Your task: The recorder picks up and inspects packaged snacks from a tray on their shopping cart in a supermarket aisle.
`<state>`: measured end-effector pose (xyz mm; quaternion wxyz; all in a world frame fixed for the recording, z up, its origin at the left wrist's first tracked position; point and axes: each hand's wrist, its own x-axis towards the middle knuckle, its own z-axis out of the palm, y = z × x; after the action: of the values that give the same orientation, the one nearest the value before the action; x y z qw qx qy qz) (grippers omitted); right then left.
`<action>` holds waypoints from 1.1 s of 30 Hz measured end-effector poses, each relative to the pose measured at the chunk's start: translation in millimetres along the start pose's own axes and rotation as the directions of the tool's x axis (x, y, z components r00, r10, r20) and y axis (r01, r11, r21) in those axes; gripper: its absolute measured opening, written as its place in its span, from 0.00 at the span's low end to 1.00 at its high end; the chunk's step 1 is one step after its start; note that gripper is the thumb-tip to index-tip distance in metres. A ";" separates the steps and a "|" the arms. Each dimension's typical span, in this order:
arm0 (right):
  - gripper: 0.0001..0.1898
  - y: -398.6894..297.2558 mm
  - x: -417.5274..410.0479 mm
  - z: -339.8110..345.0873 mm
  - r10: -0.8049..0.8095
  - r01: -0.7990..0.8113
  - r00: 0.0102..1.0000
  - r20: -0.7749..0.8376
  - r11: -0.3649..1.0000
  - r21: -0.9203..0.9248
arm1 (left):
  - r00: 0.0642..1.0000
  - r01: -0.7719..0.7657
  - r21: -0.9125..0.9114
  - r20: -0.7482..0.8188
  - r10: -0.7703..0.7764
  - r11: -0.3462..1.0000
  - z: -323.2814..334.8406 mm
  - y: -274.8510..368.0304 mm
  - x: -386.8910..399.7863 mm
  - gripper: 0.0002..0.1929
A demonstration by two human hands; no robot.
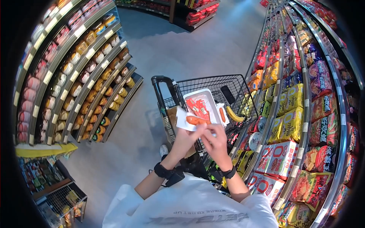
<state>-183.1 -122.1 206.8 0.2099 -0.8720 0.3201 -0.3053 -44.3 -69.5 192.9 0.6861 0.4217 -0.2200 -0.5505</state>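
My left hand (186,139) holds a white paper sheet (181,121) with an orange sausage-like item (195,120) lying on it. My right hand (215,139) is close beside, its fingers bent by the near end of that item; whether it pinches anything is hidden. Both hands are over a black wire shopping cart (196,79). Inside the cart is a white tray (212,98) holding red printed packets (199,107). Against the tray's right side, a second orange piece (222,114) rests on white paper. Farther right are a yellow banana (235,114) and a flat black object (228,95).
The cart's black handle (164,105) faces left, above a brown item (171,114). On the right, a long shelf (303,114) carries noodle packs and boxes close to the cart. Tiered shelves (82,77) of packaged goods stand left across a grey floor (182,51).
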 end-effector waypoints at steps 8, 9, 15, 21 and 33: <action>0.31 -41.8 -23.9 -0.7 0.290 -0.225 0.930 -0.227 0.935 0.273 | 0.997 0.059 -0.341 0.065 -0.039 0.938 -34.4 38.4 -22.7 0.30; 0.32 -39.8 -23.5 2.5 0.450 -0.298 0.872 -0.194 0.801 0.519 | 0.997 0.058 -0.341 0.073 -0.035 0.938 -37.2 41.2 -23.9 0.30; 0.28 -33.7 -31.4 -7.4 0.588 -0.490 0.782 0.208 0.373 0.788 | 0.992 0.053 -0.368 0.125 -0.007 0.928 -43.1 54.5 -32.8 0.30; 0.24 -52.4 -22.5 -2.2 0.569 -0.454 0.751 0.336 0.075 0.888 | 0.983 0.111 -0.365 0.179 -0.047 0.925 -51.5 59.5 -37.7 0.29; 0.26 -76.1 -19.9 -14.3 -0.094 0.094 0.995 -0.026 0.995 -0.019 | 0.986 0.151 -0.303 0.116 -0.120 0.941 -52.8 67.3 -41.2 0.21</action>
<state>-172.0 -57.1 252.0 0.1831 -0.8838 0.2841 -0.3236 22.3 -10.4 225.9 0.6930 0.2956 -0.1337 -0.6438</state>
